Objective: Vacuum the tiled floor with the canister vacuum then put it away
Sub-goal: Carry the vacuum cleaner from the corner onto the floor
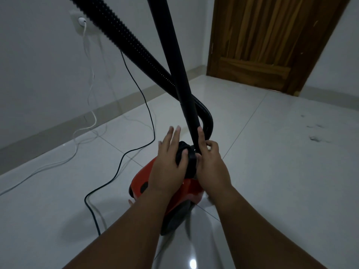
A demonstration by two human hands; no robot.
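Parking the wand on the red canister vacuum, which is sitting on the tiled floor right below me.
My right hand is gripping the wand's lower end, forefinger lying along it. My left hand is pressing flat with straight fingers, thumb on the black fitting. I am judging it best to steady the canister and guide the wand down straight, clear of the hose.

A: How was the vacuum body logged?
B: Red-orange, one black oval patch. The hose was marked black and ribbed, the wand plain black, the power cord black.
A: And the floor tiles?
B: Noted glossy white, thin grey lines. The door was tagged brown, streaked grain.
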